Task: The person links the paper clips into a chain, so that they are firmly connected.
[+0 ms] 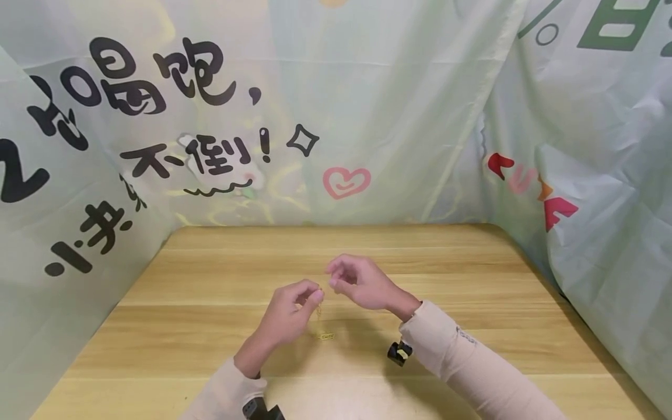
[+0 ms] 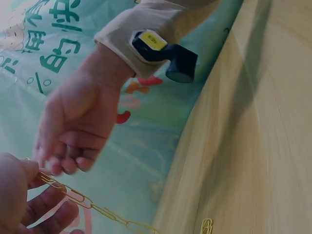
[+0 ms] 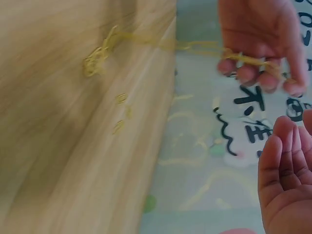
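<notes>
A chain of gold paper clips (image 2: 105, 212) hangs from my left hand (image 1: 287, 312), which pinches its upper end between thumb and index finger. Its lower part (image 3: 93, 62) lies bunched on the wooden table. My right hand (image 1: 364, 284) is raised just to the right of the left one, apart from the chain. Its fingers are loosely bent, with nothing visible between them. In the right wrist view, several loose gold paper clips (image 3: 121, 99) lie on the table near the bunched part of the chain.
The wooden table (image 1: 220, 262) stretches under both hands. Printed cloth (image 1: 399, 116) hangs behind it and along both sides. A small black device (image 1: 400, 353) sits at the right cuff, another (image 1: 257, 408) at the left.
</notes>
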Demonstrator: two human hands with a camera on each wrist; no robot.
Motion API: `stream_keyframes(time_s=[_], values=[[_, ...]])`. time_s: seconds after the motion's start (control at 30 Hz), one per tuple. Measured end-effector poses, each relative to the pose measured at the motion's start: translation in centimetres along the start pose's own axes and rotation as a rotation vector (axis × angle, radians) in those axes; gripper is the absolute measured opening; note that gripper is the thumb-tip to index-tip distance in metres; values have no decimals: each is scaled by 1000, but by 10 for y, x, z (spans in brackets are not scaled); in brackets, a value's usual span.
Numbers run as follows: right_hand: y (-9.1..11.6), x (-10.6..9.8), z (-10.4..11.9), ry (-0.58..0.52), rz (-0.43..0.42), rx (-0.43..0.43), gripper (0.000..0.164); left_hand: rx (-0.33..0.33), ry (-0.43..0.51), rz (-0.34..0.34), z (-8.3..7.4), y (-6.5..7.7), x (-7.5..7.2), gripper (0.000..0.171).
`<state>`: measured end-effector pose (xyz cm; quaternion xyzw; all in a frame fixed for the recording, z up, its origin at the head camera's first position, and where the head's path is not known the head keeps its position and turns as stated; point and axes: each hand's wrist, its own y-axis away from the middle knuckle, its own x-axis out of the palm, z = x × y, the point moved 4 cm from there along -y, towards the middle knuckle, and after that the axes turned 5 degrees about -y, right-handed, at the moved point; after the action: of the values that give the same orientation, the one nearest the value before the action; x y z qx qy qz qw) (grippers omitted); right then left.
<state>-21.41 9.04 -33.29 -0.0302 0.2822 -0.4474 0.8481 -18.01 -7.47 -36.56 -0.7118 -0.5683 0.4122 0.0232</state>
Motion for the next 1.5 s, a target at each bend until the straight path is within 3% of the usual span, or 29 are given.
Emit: stream_keyframes(time_s=[0.23,0.4,0.63,0.93,1.13,1.33,1.5], values=[[-8,8,-33,125,8,59,17,23,50,-77,1,0,-4,10],[-14,18,-49,200,75,78,18,57,93,-100,-1,0,-7,11],[-16,34,-69,253,224,237,29,14,132,-110,2,1,-9,12],[-14,45,-73,355,386,260,38,5,108,-120,4,3,-18,13],[-10,48,-72,421,485,267,41,-39,79,-125,7,5,-23,13],[-5,41,-73,457,457,241,38,-63,31,-142,13,10,-31,13],[1,30,-77,413,387,290,27,-91,2,-149,19,15,-39,14]])
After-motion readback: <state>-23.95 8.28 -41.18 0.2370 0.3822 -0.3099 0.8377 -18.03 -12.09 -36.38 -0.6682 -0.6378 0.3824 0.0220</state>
